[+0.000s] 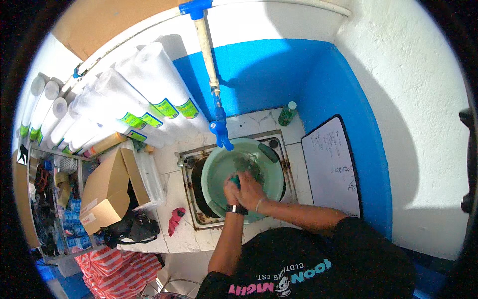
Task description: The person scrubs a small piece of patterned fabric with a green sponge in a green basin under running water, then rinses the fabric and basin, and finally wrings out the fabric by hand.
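A pale green round basin (209, 172) holds water, and both my hands are together over its near part. My left hand (231, 192), below a dark wristband, is closed around a small dark green thing (235, 181), too covered by fingers to tell its kind. Pressed against it from the right, my right hand (251, 190) is closed over the same thing. Just beyond my fingers a dark, blurred patch shows in the water. Above the basin's far rim hangs a blue tap (219, 128).
Under the basin is a stained metal stove (200, 219). A green bottle (287, 113) stands behind, a whiteboard (331, 164) leans right. At left are a red cloth (176, 221), an open cardboard box (112, 192), a black bag (134, 228) and several white plastic rolls (154, 74).
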`<state>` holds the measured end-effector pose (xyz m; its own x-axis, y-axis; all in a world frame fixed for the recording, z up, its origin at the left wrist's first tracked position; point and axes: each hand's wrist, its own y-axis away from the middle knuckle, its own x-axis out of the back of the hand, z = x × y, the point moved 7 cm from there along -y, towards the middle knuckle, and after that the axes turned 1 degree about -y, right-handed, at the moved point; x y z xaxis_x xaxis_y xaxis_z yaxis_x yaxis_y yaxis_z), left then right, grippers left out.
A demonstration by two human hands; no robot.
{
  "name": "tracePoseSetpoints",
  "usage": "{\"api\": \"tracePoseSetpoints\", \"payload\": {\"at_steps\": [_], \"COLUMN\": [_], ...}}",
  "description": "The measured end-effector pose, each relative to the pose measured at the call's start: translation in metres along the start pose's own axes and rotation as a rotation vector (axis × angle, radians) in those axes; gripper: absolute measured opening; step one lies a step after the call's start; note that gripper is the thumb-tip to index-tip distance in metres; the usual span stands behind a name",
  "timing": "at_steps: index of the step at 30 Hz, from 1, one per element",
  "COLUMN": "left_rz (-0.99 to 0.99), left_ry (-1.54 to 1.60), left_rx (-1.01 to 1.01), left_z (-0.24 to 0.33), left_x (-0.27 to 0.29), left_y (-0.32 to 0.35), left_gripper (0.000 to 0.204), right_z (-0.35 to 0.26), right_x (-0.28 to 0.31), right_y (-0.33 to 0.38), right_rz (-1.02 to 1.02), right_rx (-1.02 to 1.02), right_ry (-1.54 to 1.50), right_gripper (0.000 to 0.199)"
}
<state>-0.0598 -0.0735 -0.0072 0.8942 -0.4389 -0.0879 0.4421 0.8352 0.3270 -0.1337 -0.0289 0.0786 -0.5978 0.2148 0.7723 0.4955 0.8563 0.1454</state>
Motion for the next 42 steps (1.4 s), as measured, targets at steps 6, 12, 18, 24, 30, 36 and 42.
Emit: {"api": "tracePoseSetpoints", "payload": {"at_steps": [6,12,18,24,30,36,42], "left_rz": [-0.221,-0.231,-0.217,-0.005,-0.086,-0.233,-0.177], "left_ry": [0.553,0.817,0.941,0.497,0.520,0.836,0.823], "left_rx": [0.072,0.300,0.440,0.371,0.388,0.307,0.287], "left_z": [-0.005,-0.005,-0.010,-0.010,-0.013,-0.028,-0.023], "left_x": [0.001,-0.022,-0.027,-0.009,-0.013,-0.017,-0.015], "left_y": [0.008,0.014,0.015,0.022,0.021,0.011,0.015], "left_gripper": [0.026,0.035,0.032,0.031,0.030,0.031,0.032], "right_z": [0.013,0.021,0.024,0.017,0.010,0.014,0.022], "right_x": [0.003,-0.002,0.013,-0.018,0.005,-0.001,-0.019], "right_y": [-0.001,-0.001,-0.009,0.001,-0.006,-0.011,-0.002], "right_rz": [0.082,0.027,0.108,-0.046,0.112,0.078,-0.030], "right_rx": [-0.028,-0.080,-0.129,0.005,0.084,0.098,-0.080], "right_ry": [-0.086,-0.214,-0.205,-0.162,-0.033,-0.010,-0.122], "right_gripper": [0.053,0.052,0.052,0.051,0.051,0.054,0.055]}}
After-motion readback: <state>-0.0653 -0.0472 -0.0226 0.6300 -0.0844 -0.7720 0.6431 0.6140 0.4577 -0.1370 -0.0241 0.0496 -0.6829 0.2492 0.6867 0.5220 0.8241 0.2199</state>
